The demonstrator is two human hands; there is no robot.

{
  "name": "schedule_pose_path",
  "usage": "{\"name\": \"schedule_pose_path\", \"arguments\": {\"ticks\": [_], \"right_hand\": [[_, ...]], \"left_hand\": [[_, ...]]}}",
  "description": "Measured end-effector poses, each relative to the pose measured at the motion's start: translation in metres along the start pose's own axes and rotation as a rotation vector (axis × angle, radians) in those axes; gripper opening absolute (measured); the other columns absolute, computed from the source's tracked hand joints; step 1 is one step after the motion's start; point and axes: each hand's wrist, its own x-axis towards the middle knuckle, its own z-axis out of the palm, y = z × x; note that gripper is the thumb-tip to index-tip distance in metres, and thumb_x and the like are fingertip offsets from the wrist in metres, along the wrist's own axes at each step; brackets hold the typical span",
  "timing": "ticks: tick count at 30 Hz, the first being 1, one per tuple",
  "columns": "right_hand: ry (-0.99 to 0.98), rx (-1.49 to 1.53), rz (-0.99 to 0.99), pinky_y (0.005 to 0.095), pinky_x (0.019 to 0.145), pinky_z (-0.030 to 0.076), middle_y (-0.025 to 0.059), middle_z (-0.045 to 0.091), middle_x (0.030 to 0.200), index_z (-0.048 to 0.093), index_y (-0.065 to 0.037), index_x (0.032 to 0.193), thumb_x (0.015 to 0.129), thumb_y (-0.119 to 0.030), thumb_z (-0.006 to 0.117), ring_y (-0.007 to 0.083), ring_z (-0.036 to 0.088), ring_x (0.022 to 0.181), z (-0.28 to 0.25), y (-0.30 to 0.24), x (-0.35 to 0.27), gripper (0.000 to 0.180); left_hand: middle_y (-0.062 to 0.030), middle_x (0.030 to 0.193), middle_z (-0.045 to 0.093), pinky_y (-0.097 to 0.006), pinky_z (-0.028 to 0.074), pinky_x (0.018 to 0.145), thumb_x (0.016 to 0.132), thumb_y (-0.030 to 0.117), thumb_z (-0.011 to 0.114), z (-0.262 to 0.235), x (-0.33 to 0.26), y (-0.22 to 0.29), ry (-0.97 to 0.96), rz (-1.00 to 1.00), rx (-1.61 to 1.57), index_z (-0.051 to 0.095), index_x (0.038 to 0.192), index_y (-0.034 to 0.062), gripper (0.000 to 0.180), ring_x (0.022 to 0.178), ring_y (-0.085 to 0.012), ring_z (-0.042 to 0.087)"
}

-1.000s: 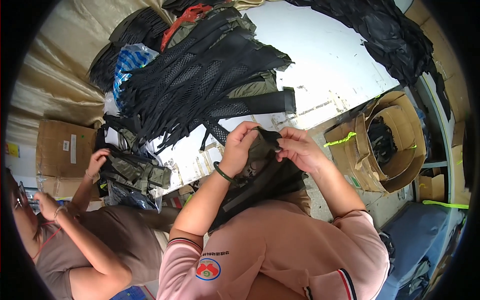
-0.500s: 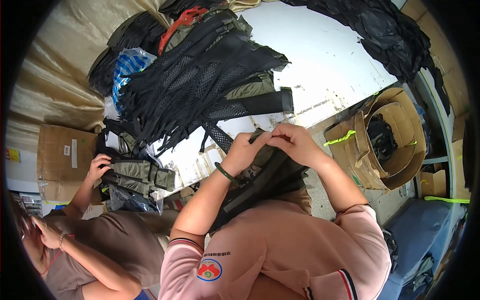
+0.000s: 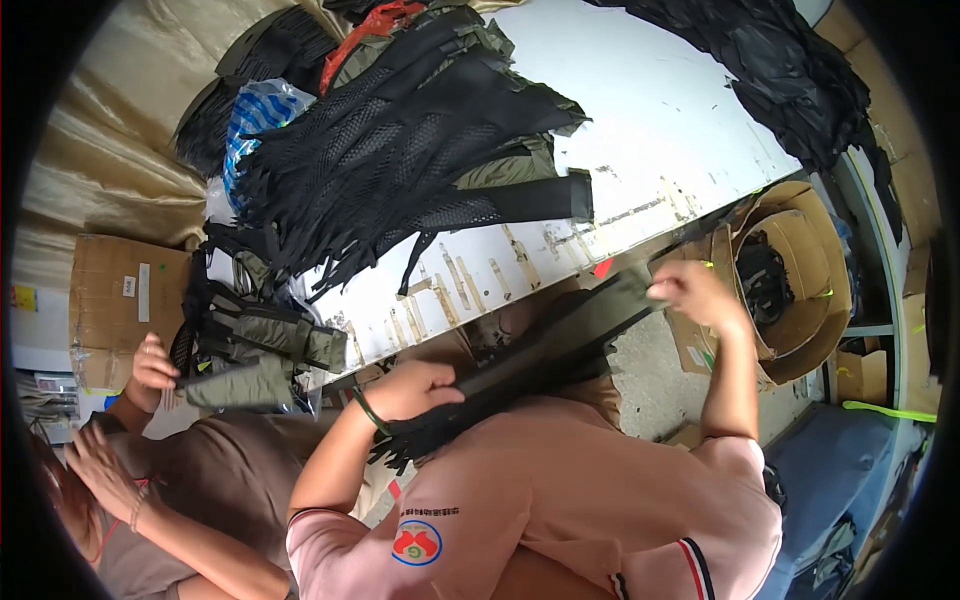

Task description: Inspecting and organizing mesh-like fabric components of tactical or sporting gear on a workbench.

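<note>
A long black and olive-green fabric strap (image 3: 560, 338) stretches slantwise over my lap, mesh-free on its visible side, with ragged black strips at its lower left end. At the upper right end my right hand (image 3: 697, 297) pinches its olive part between thumb and fingers. My left hand (image 3: 412, 388), with a dark green bangle at the wrist, is closed on the strap near its lower left end; its fingertips are partly hidden. More black straps lie in the lap under the stretched one.
A large heap of black mesh straps (image 3: 390, 140) covers the left of the white table (image 3: 660, 120). A cardboard box (image 3: 810, 215) holding black pieces stands at right. On the left, a co-worker's hand (image 3: 153, 362) is beside olive pieces (image 3: 240, 385). Black sheets (image 3: 790, 75) lie at the far right.
My hands, which were close together at the strap's upper end, have moved apart: left toward the lower left, right to the right. The strap is drawn out between them. The co-worker's olive piece has shifted.
</note>
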Motion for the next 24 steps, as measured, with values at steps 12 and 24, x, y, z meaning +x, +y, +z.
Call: {"name": "schedule_pose_path", "arguments": {"ticks": [12, 24], "right_hand": [[0.099, 0.770, 0.034, 0.0248, 0.046, 0.039, -0.0005, 0.056, 0.063, 0.059, -0.007, 0.075, 0.085, -0.031, 0.067, 0.0078, 0.049, 0.053, 0.069, -0.052, 0.129, 0.027], [0.688, -0.166, -0.735, 0.0374, 0.076, 0.044, 0.0078, 0.060, 0.091, 0.058, -0.007, 0.100, 0.074, -0.017, 0.072, 0.0280, 0.059, 0.085, 0.084, -0.109, 0.035, 0.031]], "left_hand": [[-0.0153, 0.106, 0.060, -0.040, 0.046, 0.088, 0.078, 0.016, 0.069, -0.015, 0.091, 0.051, 0.697, 0.354, 0.073, 0.057, 0.110, 0.0038, 0.036, 0.100, -0.0344, 0.057], [0.0035, 0.074, 0.056, -0.019, 0.040, 0.059, 0.093, 0.011, 0.056, -0.019, 0.127, 0.054, 0.544, 0.315, -0.776, 0.059, 0.094, 0.0011, 0.011, 0.066, -0.0020, 0.046]]}}
